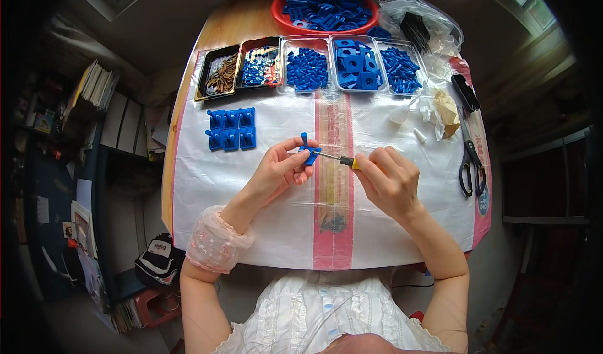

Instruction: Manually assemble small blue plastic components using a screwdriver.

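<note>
Over the middle of the table, my left hand (pixel 281 167) pinches a small blue plastic fitting (pixel 309 156) with an upright knobbed lever. My right hand (pixel 391 179) is closed round the black-and-yellow handle of a screwdriver (pixel 329 157). Its metal shaft reaches left, and the tip meets the blue fitting; the exact contact point is too small to make out. Left of my hands, several similar blue fittings (pixel 231 129) stand together in two rows.
Along the back stand a tray of brass-coloured screws (pixel 222 75), a tray of mixed small hardware (pixel 259 68) and clear trays of blue parts (pixel 306 68). Behind them sits a red basin (pixel 276 16). Scissors (pixel 470 159), a white nozzle (pixel 420 135) and crumpled paper (pixel 446 112) lie right.
</note>
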The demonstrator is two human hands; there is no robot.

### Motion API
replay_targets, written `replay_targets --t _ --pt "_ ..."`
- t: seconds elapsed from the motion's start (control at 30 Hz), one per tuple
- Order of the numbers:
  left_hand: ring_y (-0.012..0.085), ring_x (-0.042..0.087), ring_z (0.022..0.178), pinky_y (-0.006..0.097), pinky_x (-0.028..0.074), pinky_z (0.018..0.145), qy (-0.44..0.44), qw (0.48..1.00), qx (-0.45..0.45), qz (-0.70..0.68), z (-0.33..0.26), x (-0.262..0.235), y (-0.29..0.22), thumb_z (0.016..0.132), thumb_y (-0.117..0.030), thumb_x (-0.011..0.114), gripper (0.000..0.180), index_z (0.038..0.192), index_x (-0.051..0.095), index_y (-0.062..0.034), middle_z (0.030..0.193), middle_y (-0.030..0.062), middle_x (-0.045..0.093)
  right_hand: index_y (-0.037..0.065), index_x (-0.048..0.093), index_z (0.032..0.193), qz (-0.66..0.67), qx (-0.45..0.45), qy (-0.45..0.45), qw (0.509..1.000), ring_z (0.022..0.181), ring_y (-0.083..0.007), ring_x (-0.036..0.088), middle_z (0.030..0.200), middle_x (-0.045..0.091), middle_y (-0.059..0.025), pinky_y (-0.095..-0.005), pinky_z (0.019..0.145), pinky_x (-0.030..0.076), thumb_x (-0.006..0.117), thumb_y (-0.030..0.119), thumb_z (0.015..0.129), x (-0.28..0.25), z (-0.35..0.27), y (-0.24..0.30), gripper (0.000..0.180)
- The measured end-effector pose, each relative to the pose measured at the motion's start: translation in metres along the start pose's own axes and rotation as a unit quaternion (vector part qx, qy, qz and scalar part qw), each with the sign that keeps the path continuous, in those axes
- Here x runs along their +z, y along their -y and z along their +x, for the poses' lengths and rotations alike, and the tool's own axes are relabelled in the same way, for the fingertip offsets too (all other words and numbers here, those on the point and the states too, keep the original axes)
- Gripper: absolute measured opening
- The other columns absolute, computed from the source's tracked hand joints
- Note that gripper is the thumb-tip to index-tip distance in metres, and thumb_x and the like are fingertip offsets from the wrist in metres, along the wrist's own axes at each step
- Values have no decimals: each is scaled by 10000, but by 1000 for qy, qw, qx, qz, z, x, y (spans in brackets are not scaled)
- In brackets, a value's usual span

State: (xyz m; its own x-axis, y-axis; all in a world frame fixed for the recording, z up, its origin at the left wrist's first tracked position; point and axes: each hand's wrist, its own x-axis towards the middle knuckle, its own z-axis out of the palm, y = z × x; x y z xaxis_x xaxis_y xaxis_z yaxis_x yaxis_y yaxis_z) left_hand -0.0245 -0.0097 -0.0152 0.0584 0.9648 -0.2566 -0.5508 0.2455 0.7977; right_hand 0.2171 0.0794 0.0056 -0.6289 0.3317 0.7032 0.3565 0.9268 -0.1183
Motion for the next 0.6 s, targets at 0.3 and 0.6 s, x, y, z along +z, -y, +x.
replay_targets --t 0.3,0.6 --pt "56 632 700 162 503 598 57 998 11 23 1 -13 4 1053 -115 593 302 1323 572 20 845 64 681 57 680 903 36 25 22 999 590 -157 558 728 523 -21 -326 469 391 812 90 731 -4 1 3 220" --pt "45 612 703 168 486 607 46 998 19 44 0 -8 2 1055 -117 593 298 1326 580 7 839 51 670 61 684 888 83 72 38 993 569 -189 583 723 550 -38 -336 480 417 818 102 759 -9 5 6 191"
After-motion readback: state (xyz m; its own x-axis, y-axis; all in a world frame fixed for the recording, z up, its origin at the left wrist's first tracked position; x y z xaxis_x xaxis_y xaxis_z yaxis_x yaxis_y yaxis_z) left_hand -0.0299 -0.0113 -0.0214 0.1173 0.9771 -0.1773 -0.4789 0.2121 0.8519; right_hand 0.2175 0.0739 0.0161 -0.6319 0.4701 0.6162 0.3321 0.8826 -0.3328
